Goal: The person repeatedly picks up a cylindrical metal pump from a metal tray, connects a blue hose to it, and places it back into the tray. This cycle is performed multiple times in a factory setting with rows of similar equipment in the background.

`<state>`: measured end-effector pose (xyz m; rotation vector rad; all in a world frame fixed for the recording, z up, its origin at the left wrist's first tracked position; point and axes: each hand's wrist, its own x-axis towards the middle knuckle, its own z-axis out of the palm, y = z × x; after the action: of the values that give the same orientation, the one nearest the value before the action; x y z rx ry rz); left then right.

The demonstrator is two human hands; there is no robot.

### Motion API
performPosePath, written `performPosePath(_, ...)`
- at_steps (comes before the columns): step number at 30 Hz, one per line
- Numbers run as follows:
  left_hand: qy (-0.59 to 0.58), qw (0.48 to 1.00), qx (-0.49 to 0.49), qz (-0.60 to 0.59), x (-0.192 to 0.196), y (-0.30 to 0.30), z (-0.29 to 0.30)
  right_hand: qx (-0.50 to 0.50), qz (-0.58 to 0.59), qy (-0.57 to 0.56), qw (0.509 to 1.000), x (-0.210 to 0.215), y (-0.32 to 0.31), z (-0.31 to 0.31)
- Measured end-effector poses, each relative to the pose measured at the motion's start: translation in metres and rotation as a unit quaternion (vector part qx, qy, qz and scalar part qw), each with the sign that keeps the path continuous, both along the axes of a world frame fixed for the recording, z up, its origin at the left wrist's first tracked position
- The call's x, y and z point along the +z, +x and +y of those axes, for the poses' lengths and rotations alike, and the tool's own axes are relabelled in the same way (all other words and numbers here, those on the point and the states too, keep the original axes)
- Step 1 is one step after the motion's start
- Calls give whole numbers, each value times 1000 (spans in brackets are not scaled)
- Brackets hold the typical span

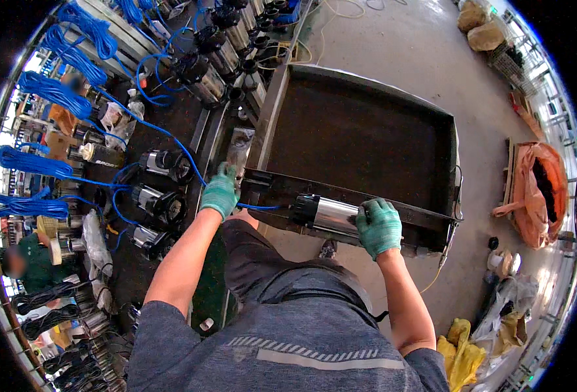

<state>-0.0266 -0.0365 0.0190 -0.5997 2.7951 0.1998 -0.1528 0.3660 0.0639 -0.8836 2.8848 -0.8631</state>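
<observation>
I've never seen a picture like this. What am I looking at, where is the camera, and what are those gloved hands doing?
The camera sits on a person's head, looking down; its fisheye lens bends the edges. No machine here: both hands wear green gloves. The right hand grips a shiny metal cylinder with a black end, lying on the rim of a big dark metal tray. The left hand rests at the tray's corner, by a blue cable. Similar cylinders and blue cable coils lie to the left.
</observation>
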Motion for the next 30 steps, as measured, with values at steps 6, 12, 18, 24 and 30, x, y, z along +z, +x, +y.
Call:
performPosePath(6, 59, 986, -130, -84, 1, -13, -15, -11, 7, 5, 1000, -1, 1, -1)
performPosePath(12, 148, 981, -125, 7, 2, -27, -22, -15, -1, 1, 1000, -2, 2, -1)
performPosePath(18, 282, 946, -54, 149, 5, -10, 0, -24, 8, -6, 1000, -1, 4, -2)
performPosePath(24, 505, 845, 71, 163, -13, 10, 13, -19, 16, -11, 1000, -1, 2, -3)
performPosePath(30, 550, 819, 93, 131, -25, 15, 30, -22, 4, -9, 1000, -2, 2, -2)
